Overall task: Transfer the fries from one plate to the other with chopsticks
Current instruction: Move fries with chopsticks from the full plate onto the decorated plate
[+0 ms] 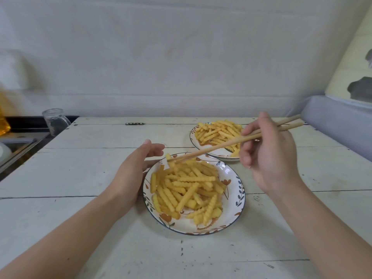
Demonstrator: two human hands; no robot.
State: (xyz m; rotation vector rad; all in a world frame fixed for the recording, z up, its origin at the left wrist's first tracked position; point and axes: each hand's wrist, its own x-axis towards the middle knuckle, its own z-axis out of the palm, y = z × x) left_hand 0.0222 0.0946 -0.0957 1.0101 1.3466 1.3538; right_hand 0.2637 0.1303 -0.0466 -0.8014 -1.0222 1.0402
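Observation:
A flower-patterned near plate (pixel 234 200) holds a heap of crinkle-cut fries (pixel 187 188) in the middle of the table. A second far plate (pixel 194 140) with more fries (pixel 218 132) stands behind it to the right. My right hand (pixel 269 156) grips a pair of wooden chopsticks (pixel 231 142), whose tips pinch one fry (pixel 170 159) just above the near plate's far rim. My left hand (pixel 132 170) rests beside the near plate's left rim, fingers relaxed and holding nothing.
The white plank table (pixel 80 178) ends at the left by a dark counter with a clear glass jar (pixel 54 121). A grey padded edge (pixel 340 125) runs along the right. A white wall stands close behind the table.

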